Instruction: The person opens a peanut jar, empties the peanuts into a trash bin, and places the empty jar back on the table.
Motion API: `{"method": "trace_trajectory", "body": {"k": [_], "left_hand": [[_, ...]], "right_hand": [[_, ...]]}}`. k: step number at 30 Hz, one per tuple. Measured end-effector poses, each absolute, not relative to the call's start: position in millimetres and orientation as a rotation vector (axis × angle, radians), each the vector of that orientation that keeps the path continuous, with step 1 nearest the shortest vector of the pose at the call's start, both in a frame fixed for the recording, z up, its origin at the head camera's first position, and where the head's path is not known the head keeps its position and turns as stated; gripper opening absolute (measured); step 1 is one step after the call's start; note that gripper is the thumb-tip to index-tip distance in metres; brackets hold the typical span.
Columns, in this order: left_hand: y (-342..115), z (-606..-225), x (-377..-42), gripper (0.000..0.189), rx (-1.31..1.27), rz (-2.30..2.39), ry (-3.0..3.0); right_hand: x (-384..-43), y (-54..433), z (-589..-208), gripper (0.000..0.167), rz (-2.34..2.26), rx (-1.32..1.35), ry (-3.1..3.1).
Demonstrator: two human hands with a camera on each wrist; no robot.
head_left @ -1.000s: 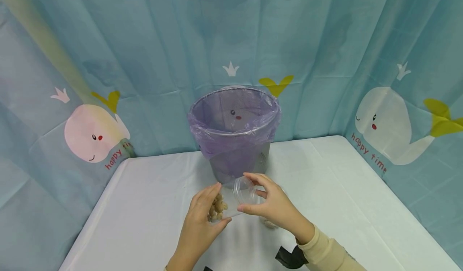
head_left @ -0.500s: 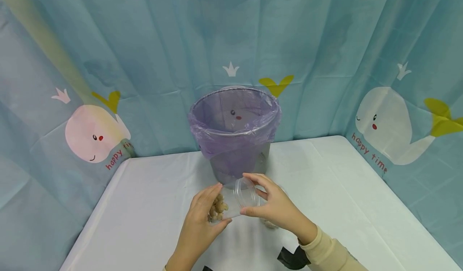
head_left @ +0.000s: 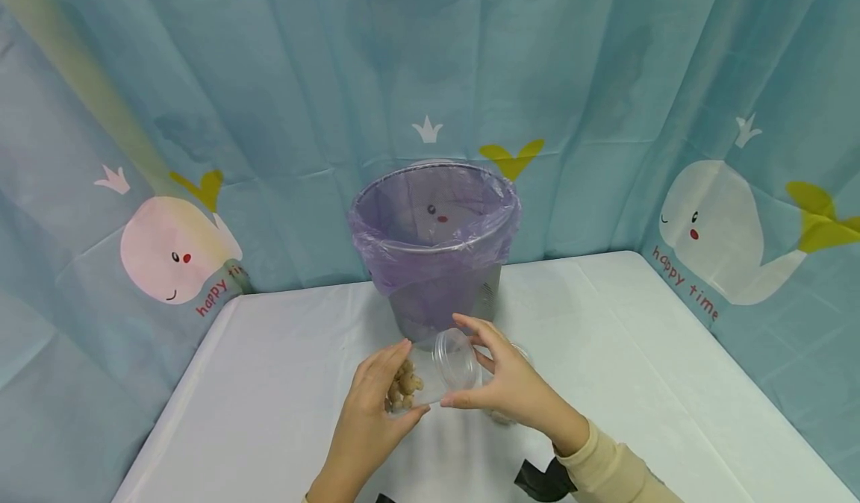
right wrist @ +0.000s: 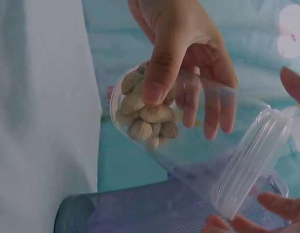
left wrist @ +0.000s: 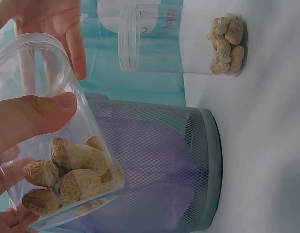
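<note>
My left hand (head_left: 369,406) grips a clear plastic jar (head_left: 430,376) by its base end, thumb on one side and fingers on the other. The jar lies tilted above the table with its screw lid (right wrist: 254,162) towards the right. Unshelled peanuts (left wrist: 79,170) are heaped at its bottom end. Around the lid stands my right hand (head_left: 507,383), fingers and thumb spread wide; in the right wrist view a gap shows between the lid and the upper digit. A second clear jar (left wrist: 162,39), lidded and with peanuts inside, stands on the table, mostly hidden behind the right hand in the head view.
A mesh waste bin (head_left: 443,301) with a purple liner bag (head_left: 437,264) stands just beyond the hands. Patterned blue curtains (head_left: 289,115) hang behind and beside the white table (head_left: 282,383). A black strap (head_left: 544,480) lies by the right sleeve.
My right hand's fingers and thumb have spread farther apart around the lid. The left hand and the jar have stayed almost where they were.
</note>
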State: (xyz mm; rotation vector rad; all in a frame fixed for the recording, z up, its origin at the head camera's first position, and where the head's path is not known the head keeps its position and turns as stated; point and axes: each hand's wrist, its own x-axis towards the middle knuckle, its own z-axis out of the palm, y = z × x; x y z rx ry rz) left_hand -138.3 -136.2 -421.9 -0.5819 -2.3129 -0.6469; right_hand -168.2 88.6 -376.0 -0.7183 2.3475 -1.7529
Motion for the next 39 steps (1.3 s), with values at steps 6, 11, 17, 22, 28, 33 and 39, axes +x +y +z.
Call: {"method": "trace_trajectory", "body": {"k": [6, 11, 17, 22, 28, 33, 39], "left_hand": [[-135.9, -422.4, -138.8, 0.109, -0.588, -0.650, -2.308], [-135.8, -422.3, -138.5, 0.109, -0.584, -0.656, -2.311], [-135.2, -421.2, -138.1, 0.110, -0.587, -0.663, -2.307], [-135.8, -420.8, -138.1, 0.111, -0.574, -0.646, -2.295], [-137.5, -421.0, -137.7, 0.110, -0.578, -0.658, -2.300], [-139.8, -420.7, -137.2, 0.111, -0.565, -0.649, -2.300], [-143.5, -419.2, -136.1, 0.111, -0.542, -0.646, -2.290]], "right_hand": [[-166.2, 83.1, -371.8, 0.092, -1.719, -0.514, 2.419], [-167.0, 82.7, -371.7, 0.087, -1.706, -0.466, 2.448], [-167.1, 83.8, -372.5, 0.083, -1.717, -0.495, 2.454], [-166.8, 84.9, -371.7, 0.082, -1.726, -0.512, 2.441], [-166.4, 85.6, -371.0, 0.082, -1.723, -0.521, 2.441], [-166.1, 86.0, -370.6, 0.082, -1.721, -0.514, 2.444], [-166.7, 87.1, -371.5, 0.082, -1.725, -0.514, 2.458]]}}
